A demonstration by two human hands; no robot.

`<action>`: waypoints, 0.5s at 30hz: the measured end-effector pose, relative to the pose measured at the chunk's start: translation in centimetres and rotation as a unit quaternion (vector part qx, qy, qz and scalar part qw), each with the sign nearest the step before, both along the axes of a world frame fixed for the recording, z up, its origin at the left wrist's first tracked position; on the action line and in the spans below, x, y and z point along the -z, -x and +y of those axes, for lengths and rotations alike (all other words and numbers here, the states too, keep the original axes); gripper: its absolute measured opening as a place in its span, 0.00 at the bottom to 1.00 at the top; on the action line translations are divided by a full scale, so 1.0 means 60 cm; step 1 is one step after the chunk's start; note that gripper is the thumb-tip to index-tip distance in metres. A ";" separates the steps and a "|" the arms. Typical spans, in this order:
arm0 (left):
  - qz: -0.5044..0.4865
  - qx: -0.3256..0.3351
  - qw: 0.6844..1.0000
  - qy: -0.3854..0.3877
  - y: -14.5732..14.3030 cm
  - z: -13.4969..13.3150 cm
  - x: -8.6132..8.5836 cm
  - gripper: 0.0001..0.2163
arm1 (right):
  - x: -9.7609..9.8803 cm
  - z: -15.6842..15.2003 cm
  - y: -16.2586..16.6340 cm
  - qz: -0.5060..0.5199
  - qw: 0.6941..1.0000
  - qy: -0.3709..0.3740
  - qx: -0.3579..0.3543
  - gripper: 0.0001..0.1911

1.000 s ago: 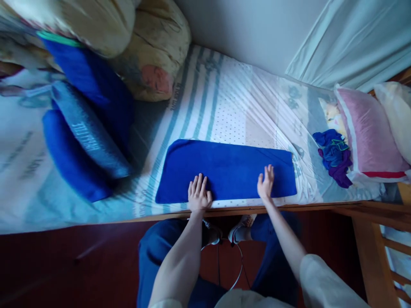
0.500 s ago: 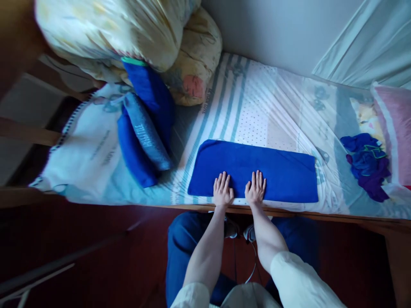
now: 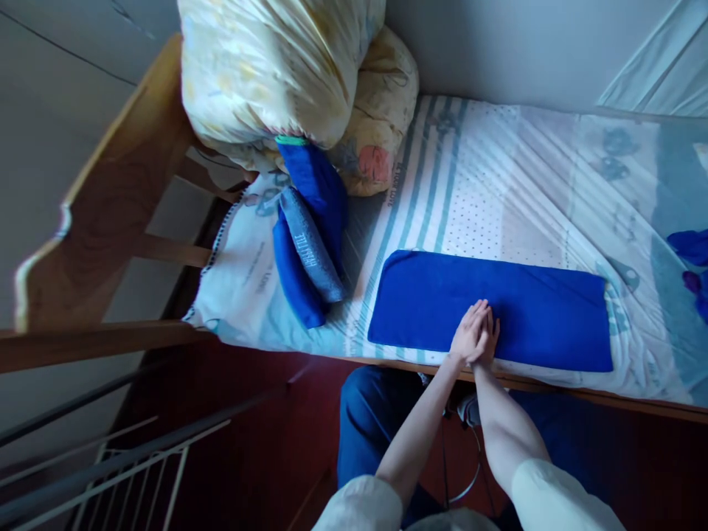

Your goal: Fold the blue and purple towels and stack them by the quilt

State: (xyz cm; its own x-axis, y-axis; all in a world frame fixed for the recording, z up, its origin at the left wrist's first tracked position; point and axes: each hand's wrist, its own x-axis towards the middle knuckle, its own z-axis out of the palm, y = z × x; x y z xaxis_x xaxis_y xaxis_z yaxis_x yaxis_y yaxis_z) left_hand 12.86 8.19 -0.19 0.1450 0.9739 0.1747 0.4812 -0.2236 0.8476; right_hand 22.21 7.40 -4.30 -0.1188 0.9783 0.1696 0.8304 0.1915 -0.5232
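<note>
From where I stand, the person's left hand [image 3: 467, 333] and right hand [image 3: 487, 346] meet over the near edge of a flat, deep-blue oblong cloth [image 3: 542, 317], the left with its fingers stretched out and partly covering the right. The cloth lies along the near side of a bed sheet [image 3: 481, 184] patterned in white, grey and teal stripes. Well to the left, a grey-blue fabric roll with pale lettering [image 3: 314, 251] rests between blue cloth pieces, near a big cream patterned bedding bundle [image 3: 271, 74]. A brown wooden headboard [image 3: 110, 214] rises beyond them.
</note>
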 end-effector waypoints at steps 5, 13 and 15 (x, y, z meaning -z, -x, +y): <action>-0.041 0.061 0.997 0.014 0.060 0.017 0.046 0.26 | -0.008 -0.006 0.006 -0.025 0.999 -0.006 0.022 0.32; 0.107 -0.095 0.989 0.049 0.314 -0.020 0.044 0.26 | -0.029 -0.007 0.013 -0.124 0.991 0.007 0.046 0.32; 0.123 -0.137 0.981 0.052 0.344 -0.024 0.038 0.26 | -0.028 -0.007 0.013 -0.123 0.991 0.008 0.047 0.33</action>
